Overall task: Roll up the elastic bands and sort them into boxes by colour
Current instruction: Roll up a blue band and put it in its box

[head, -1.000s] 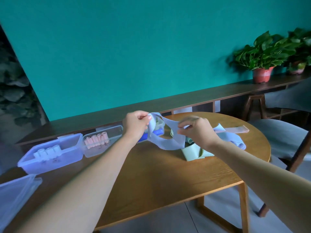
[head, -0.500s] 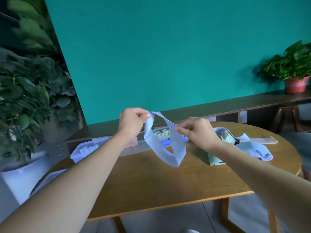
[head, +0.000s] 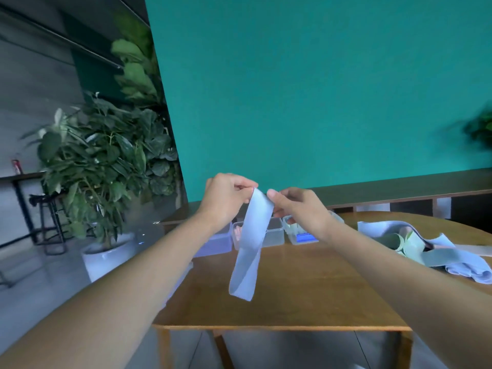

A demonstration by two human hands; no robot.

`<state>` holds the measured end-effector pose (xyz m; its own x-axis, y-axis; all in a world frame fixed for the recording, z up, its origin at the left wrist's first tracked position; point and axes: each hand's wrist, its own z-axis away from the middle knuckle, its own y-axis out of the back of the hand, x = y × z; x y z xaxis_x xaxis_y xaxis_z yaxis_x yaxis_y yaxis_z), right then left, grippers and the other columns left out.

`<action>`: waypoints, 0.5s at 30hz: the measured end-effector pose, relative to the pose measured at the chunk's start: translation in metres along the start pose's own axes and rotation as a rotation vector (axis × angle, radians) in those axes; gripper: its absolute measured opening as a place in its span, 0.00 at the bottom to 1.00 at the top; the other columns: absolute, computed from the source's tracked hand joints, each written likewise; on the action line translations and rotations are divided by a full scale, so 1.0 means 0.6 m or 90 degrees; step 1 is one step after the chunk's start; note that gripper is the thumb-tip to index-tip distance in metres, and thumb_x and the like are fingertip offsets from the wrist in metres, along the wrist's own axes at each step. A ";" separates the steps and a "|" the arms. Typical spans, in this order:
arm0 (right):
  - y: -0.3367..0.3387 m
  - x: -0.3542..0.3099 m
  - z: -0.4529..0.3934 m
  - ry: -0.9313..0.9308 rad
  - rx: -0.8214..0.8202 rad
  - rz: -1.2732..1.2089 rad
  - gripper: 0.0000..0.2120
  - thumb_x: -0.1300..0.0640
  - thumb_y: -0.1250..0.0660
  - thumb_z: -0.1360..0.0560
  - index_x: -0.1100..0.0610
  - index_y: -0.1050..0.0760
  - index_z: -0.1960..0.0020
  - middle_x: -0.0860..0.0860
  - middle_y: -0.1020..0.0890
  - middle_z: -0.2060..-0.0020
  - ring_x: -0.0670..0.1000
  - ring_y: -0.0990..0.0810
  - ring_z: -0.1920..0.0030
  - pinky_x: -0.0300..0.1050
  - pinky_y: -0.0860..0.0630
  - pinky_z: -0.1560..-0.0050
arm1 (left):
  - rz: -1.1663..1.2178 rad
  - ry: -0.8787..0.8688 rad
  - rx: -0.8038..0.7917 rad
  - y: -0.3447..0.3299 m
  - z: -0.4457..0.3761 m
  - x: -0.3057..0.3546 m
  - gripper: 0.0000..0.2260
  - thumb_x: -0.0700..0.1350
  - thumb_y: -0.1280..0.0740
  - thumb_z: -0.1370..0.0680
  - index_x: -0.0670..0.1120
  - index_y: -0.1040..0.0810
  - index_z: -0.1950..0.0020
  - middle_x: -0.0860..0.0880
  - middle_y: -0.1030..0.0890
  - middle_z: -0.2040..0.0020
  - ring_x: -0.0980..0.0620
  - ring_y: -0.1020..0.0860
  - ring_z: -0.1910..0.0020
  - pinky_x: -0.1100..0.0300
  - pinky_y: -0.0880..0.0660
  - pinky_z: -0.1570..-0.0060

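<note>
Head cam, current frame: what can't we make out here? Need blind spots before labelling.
- Boxes: head view, the hanging blue band and both wrists cover them; contents and count unclear.
- Grip on the band's top end: left hand and right hand pinch it, fingertips hide any roll.
- Loose band pile: tangled, cut by the right edge; count unclear.
- Plant at the right edge: blurred, cropped.

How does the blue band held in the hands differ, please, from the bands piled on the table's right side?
The held blue band hangs flattened from both hands; the pile lies crumpled on the table. The held band is one colour; the pile mixes blue and green. Both are unrolled.
</note>
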<state>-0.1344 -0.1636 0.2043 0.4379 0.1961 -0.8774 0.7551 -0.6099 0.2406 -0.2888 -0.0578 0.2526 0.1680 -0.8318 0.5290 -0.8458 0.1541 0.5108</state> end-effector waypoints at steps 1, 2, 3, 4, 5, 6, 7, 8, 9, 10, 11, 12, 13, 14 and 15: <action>-0.006 -0.006 0.002 0.003 -0.008 -0.030 0.19 0.44 0.30 0.22 0.62 0.20 0.47 0.49 0.14 0.60 0.45 0.15 0.61 0.39 0.26 0.60 | 0.014 0.008 -0.004 0.006 0.003 -0.001 0.06 0.38 0.28 0.24 0.46 0.13 0.50 0.50 0.14 0.58 0.57 0.16 0.63 0.66 0.21 0.51; -0.010 -0.012 0.004 0.009 -0.013 -0.062 0.18 0.47 0.29 0.22 0.63 0.20 0.47 0.49 0.15 0.62 0.45 0.17 0.63 0.41 0.26 0.59 | 0.031 0.019 -0.011 0.010 0.005 -0.002 0.07 0.38 0.27 0.24 0.46 0.13 0.49 0.50 0.14 0.55 0.57 0.16 0.60 0.66 0.21 0.50; -0.014 -0.016 0.005 0.016 -0.016 -0.093 0.15 0.50 0.27 0.23 0.63 0.20 0.48 0.50 0.15 0.62 0.46 0.17 0.63 0.43 0.25 0.57 | 0.043 0.027 -0.019 0.015 0.008 -0.002 0.08 0.38 0.27 0.24 0.47 0.13 0.48 0.50 0.14 0.53 0.58 0.16 0.57 0.66 0.21 0.48; -0.016 -0.021 0.006 0.020 -0.017 -0.123 0.13 0.53 0.26 0.24 0.63 0.20 0.49 0.52 0.15 0.62 0.49 0.18 0.62 0.48 0.24 0.54 | 0.050 0.032 -0.027 0.019 0.010 -0.002 0.08 0.38 0.27 0.24 0.48 0.13 0.47 0.51 0.14 0.51 0.58 0.16 0.54 0.66 0.22 0.46; -0.018 -0.025 0.005 0.021 -0.017 -0.154 0.11 0.56 0.25 0.25 0.63 0.20 0.49 0.54 0.15 0.60 0.51 0.18 0.60 0.50 0.22 0.52 | 0.062 0.036 -0.034 0.022 0.013 -0.001 0.09 0.37 0.28 0.24 0.48 0.14 0.46 0.52 0.14 0.50 0.59 0.16 0.52 0.65 0.22 0.45; -0.019 -0.029 0.005 0.022 -0.015 -0.182 0.09 0.59 0.24 0.26 0.63 0.20 0.50 0.55 0.16 0.59 0.52 0.18 0.59 0.51 0.21 0.51 | 0.085 0.044 -0.039 0.026 0.016 0.001 0.11 0.35 0.30 0.23 0.47 0.14 0.45 0.52 0.15 0.49 0.60 0.16 0.52 0.65 0.22 0.44; -0.017 -0.032 0.004 0.023 -0.008 -0.199 0.09 0.62 0.24 0.27 0.63 0.20 0.49 0.56 0.16 0.58 0.52 0.18 0.59 0.50 0.20 0.52 | 0.119 0.058 -0.041 0.030 0.020 0.003 0.12 0.33 0.32 0.22 0.46 0.15 0.44 0.50 0.15 0.49 0.59 0.16 0.52 0.65 0.22 0.44; -0.016 -0.034 0.004 0.024 0.000 -0.201 0.10 0.63 0.23 0.27 0.64 0.20 0.49 0.57 0.17 0.57 0.52 0.19 0.59 0.46 0.21 0.54 | 0.160 0.077 -0.042 0.033 0.024 0.006 0.13 0.32 0.34 0.22 0.44 0.15 0.43 0.49 0.15 0.49 0.58 0.16 0.51 0.64 0.21 0.44; -0.013 -0.037 0.004 0.028 0.008 -0.192 0.12 0.64 0.23 0.28 0.64 0.20 0.47 0.57 0.17 0.56 0.51 0.19 0.59 0.44 0.21 0.55 | 0.200 0.097 -0.041 0.036 0.026 0.008 0.13 0.31 0.35 0.22 0.43 0.15 0.44 0.47 0.15 0.50 0.55 0.16 0.51 0.62 0.21 0.43; -0.011 -0.040 0.005 0.034 0.013 -0.180 0.13 0.64 0.22 0.29 0.65 0.20 0.47 0.58 0.18 0.56 0.51 0.19 0.59 0.43 0.21 0.55 | 0.236 0.112 -0.038 0.037 0.028 0.010 0.12 0.32 0.35 0.22 0.43 0.15 0.45 0.47 0.14 0.50 0.53 0.15 0.51 0.58 0.20 0.42; -0.009 -0.041 0.004 0.043 0.017 -0.166 0.14 0.64 0.22 0.29 0.64 0.20 0.46 0.58 0.18 0.55 0.51 0.19 0.58 0.43 0.21 0.54 | 0.265 0.122 -0.030 0.036 0.030 0.012 0.09 0.34 0.33 0.21 0.43 0.15 0.47 0.46 0.14 0.50 0.52 0.15 0.51 0.56 0.20 0.42; -0.008 -0.044 0.004 0.052 0.020 -0.156 0.14 0.65 0.22 0.30 0.64 0.20 0.47 0.58 0.18 0.56 0.51 0.20 0.58 0.43 0.22 0.52 | 0.290 0.131 -0.015 0.034 0.033 0.013 0.06 0.36 0.31 0.21 0.42 0.15 0.48 0.46 0.14 0.51 0.51 0.15 0.51 0.54 0.19 0.43; -0.008 -0.046 0.004 0.062 0.022 -0.148 0.13 0.65 0.21 0.30 0.63 0.19 0.47 0.57 0.18 0.56 0.51 0.20 0.58 0.43 0.22 0.51 | 0.307 0.139 0.004 0.031 0.036 0.016 0.05 0.38 0.29 0.22 0.41 0.15 0.49 0.46 0.14 0.52 0.50 0.15 0.52 0.53 0.19 0.45; -0.009 -0.048 0.003 0.071 0.023 -0.141 0.13 0.65 0.21 0.31 0.62 0.19 0.48 0.57 0.18 0.57 0.51 0.20 0.58 0.43 0.22 0.50 | 0.316 0.149 0.027 0.027 0.039 0.018 0.04 0.39 0.28 0.23 0.41 0.15 0.50 0.45 0.14 0.53 0.50 0.15 0.53 0.52 0.18 0.46; -0.010 -0.049 0.003 0.080 0.023 -0.132 0.13 0.64 0.20 0.31 0.61 0.18 0.49 0.57 0.17 0.57 0.50 0.20 0.58 0.42 0.22 0.50 | 0.317 0.160 0.045 0.023 0.040 0.018 0.05 0.40 0.26 0.24 0.42 0.15 0.49 0.45 0.14 0.53 0.49 0.15 0.53 0.52 0.18 0.47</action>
<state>-0.1528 -0.1672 0.2280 0.3347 0.4126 -0.8472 0.8184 -0.5730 0.0442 -0.3109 -0.0776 0.2492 -0.1521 -0.5139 0.8442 -0.8841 0.4526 0.1162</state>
